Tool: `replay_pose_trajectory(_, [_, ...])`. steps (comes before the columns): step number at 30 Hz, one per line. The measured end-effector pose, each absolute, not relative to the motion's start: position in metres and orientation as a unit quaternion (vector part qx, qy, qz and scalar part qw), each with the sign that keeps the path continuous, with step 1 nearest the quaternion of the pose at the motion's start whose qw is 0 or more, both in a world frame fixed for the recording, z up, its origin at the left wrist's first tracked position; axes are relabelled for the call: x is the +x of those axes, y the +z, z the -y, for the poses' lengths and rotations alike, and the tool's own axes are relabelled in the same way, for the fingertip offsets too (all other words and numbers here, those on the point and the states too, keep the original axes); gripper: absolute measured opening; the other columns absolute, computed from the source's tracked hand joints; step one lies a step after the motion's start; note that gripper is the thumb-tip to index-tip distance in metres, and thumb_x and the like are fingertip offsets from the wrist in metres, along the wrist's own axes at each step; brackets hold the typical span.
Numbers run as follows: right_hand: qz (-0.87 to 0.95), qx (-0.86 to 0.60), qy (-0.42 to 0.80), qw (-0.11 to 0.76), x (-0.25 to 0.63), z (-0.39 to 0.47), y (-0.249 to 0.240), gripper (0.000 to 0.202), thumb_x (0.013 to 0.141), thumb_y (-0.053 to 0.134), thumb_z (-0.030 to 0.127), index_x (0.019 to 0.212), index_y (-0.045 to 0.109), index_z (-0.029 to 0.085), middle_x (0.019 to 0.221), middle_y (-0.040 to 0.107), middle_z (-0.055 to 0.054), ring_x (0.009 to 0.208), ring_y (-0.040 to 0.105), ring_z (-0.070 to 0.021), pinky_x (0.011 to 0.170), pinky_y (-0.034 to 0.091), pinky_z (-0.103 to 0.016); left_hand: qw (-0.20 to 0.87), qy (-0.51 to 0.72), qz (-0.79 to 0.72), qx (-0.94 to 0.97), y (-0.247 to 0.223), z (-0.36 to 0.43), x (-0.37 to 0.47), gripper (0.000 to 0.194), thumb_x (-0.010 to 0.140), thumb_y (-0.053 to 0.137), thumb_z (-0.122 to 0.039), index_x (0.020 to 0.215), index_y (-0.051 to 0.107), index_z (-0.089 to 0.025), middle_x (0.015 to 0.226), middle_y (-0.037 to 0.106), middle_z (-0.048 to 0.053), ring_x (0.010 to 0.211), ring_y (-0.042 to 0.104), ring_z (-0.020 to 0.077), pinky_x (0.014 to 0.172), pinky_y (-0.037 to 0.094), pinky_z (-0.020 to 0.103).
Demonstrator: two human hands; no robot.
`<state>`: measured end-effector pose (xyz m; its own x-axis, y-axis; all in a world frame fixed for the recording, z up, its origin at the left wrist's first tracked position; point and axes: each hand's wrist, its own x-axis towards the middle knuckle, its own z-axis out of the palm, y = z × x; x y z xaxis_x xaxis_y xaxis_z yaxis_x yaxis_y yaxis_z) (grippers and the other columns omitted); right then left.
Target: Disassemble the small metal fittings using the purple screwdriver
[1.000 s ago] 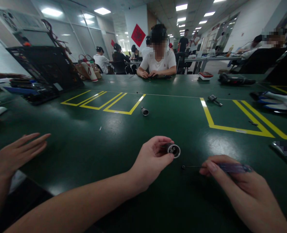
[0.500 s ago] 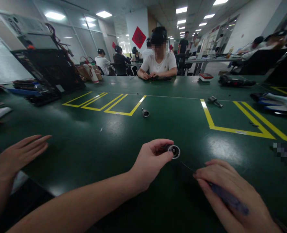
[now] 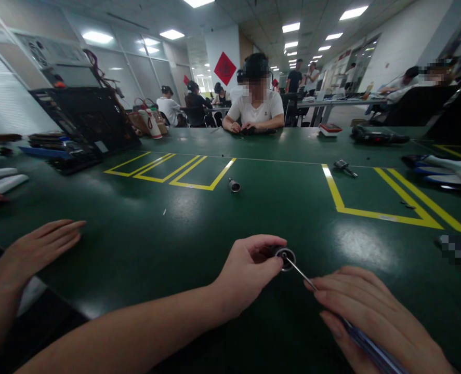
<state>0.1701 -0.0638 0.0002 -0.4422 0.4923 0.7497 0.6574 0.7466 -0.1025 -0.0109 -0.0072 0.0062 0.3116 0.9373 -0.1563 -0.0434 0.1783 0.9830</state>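
My left hand (image 3: pixel 249 275) is closed around a small round metal part (image 3: pixel 286 258), its hollow end facing right and toward me. In my right hand (image 3: pixel 370 311) is a screwdriver (image 3: pixel 355 332) with a thin metal shaft and a bluish, partly see-through handle. The shaft's tip reaches into the part's opening; whether it sits on a screw inside is too small to tell. A similar cup-shaped metal part (image 3: pixel 234 185) lies on the green table (image 3: pixel 136 244) farther out. Beyond my right hand, another small metal piece (image 3: pixel 345 168) rests inside a yellow-taped area.
Another person's hand (image 3: pixel 47 244) lies flat on the table at left. Yellow tape (image 3: pixel 386 216) marks bays. Gloves (image 3: pixel 440 171) and a dark power tool (image 3: pixel 378 136) lie at right, a red-and-white box (image 3: pixel 330 130) at the back. Across sits a person (image 3: pixel 255 104) with hands on the table.
The screwdriver's tip, which was just short of the metal part, is now inside its opening. The view has tilted slightly.
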Motion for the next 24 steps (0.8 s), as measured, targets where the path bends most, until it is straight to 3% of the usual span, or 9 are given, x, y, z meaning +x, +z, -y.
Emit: replay_pose_trajectory(24, [0.848,-0.312,-0.120,0.412,0.1648,0.0631,0.0075,0.019,0.081,0.049,0.007,0.086,0.063,0.019,0.078,0.076,0.000,0.069,0.071,-0.0122,0.076,0.051,-0.026,0.500,0.417,-0.419,0.633,0.0003,0.0100,-0.0112,0.024,0.073,0.052,-0.011,0.088,0.070,-0.012,0.089,0.069,0.007,0.075,0.066,0.0151,0.063,0.054,0.023])
